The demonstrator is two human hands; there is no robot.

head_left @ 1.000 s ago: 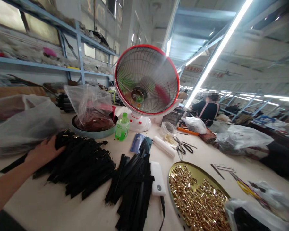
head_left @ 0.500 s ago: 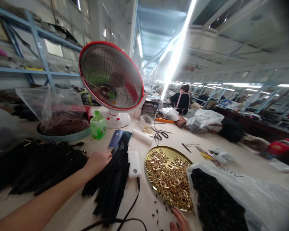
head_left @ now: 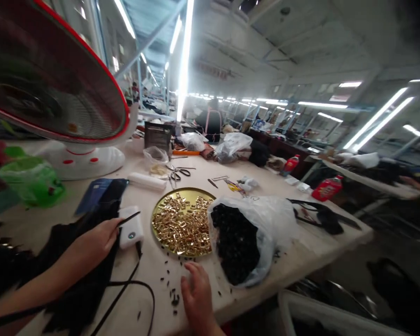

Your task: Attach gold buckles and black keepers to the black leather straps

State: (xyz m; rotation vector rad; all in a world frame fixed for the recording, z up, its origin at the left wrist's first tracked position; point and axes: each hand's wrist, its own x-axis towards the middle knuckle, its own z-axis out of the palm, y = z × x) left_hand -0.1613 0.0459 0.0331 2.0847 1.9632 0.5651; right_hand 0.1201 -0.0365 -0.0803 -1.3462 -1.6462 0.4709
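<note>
My left hand [head_left: 103, 235] is closed on a thin black strap [head_left: 130, 217], whose end sticks out over the white power bank [head_left: 129, 228]. Beneath that forearm lies a pile of black straps [head_left: 68, 238]. My right hand [head_left: 198, 296] rests at the table's near side, fingers slightly bent and apart, with nothing visible in them. Beside it are loose small black pieces [head_left: 175, 298]. Just beyond sits a round gold tray [head_left: 200, 190] full of small gold metal buckles [head_left: 182, 226]. To its right, an open plastic bag [head_left: 265, 252] holds many small black pieces [head_left: 234, 242].
A red-rimmed fan heater [head_left: 80, 151] and a green bottle [head_left: 31, 179] stand at left. Scissors [head_left: 180, 173], yellow-handled pliers [head_left: 234, 186] and red bottles [head_left: 327, 188] lie or stand farther back. A cable [head_left: 150, 291] loops near the front. Below the right edge is a bin [head_left: 300, 303].
My view has swung right. My left hand has come away from the strap pile with one strap. My right hand shows more fully, near the loose black pieces.
</note>
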